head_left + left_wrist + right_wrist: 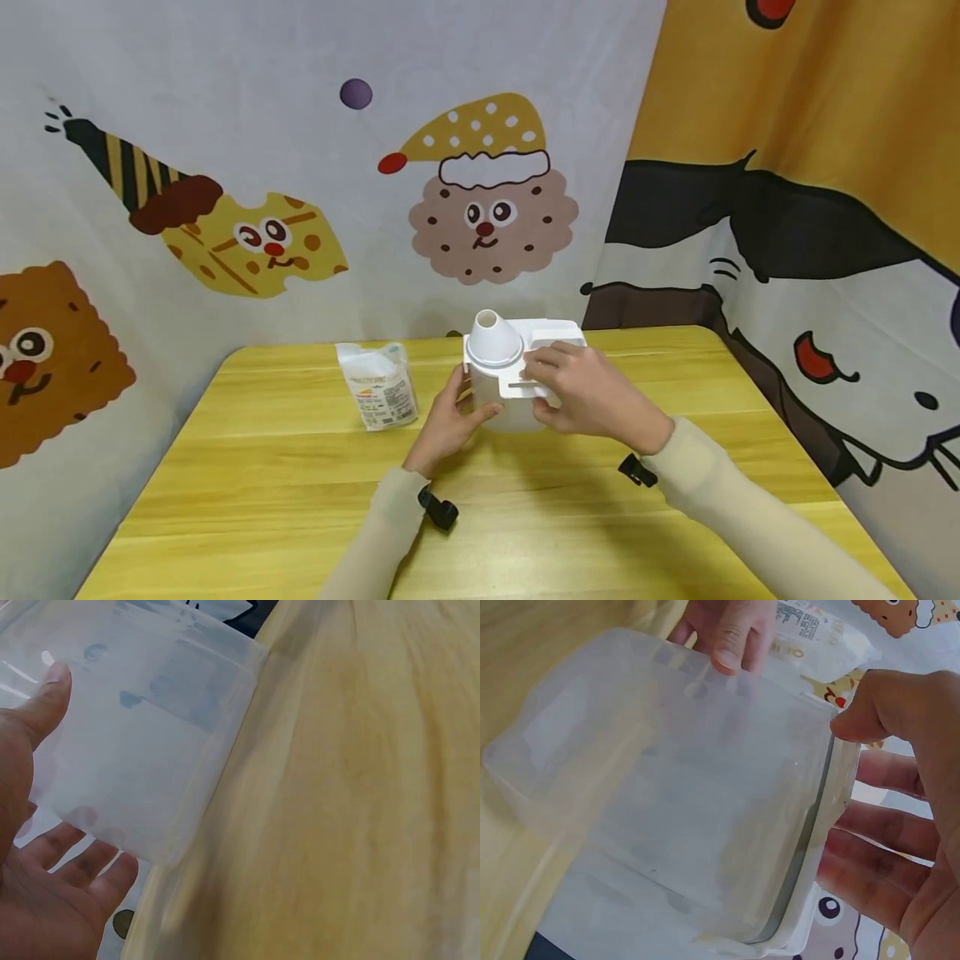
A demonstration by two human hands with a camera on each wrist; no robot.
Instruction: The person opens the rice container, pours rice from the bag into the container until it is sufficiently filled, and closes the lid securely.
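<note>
A translucent plastic storage container (pixel 517 418) stands near the far edge of the table, with a white lid (pixel 558 325) on top. On the lid's left part sits a white cone-shaped piece (pixel 495 343) with a round opening at its tip. My left hand (pixel 452 421) holds the container's left side, thumb on the near wall and fingers around the far side. My right hand (pixel 588 390) grips the lid at its near right part. In the right wrist view, the right thumb (pixel 862 712) presses the lid's rim while the fingers spread over its top. Nothing shows inside the container's clear wall (pixel 697 802).
A white printed pouch (pixel 381 390) stands upright on the table, left of the container. The yellow wood-grain table (pixel 285 508) ends just behind both. A curtain (pixel 300 67) with cartoon figures hangs along the back and right side.
</note>
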